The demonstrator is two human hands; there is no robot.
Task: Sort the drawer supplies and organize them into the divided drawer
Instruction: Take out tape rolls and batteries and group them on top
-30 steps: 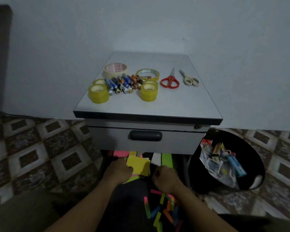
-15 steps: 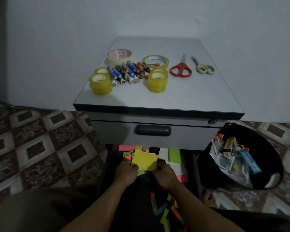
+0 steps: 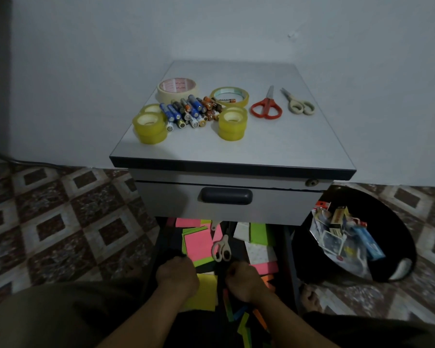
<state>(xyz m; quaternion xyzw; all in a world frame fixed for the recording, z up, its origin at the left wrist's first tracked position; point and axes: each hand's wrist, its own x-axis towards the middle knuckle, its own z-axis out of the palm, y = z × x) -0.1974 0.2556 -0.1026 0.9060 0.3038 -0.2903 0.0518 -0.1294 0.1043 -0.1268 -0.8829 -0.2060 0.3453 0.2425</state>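
Overlapping pink, green and yellow sticky notes (image 3: 199, 243) crowd the drawer (image 3: 288, 249).

on the cabinet (image 3: 274, 146) top, batteries (image 3: 189, 111) lie between tape rolls (image 3: 150, 124), with two scissors (image 3: 266, 106) to their right. below, in the open drawer (image 3: 288, 249), notes (image 3: 199, 243) lie either side of a third pair (image 3: 221, 247). a bin (image 3: 402, 234) stands right of the cabinet.

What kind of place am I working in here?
Probably a home room or small office corner: a grey drawer cabinet against a bare wall, patterned floor tiles, and a black waste bin beside it. Tape rolls, batteries and scissors sit on top.
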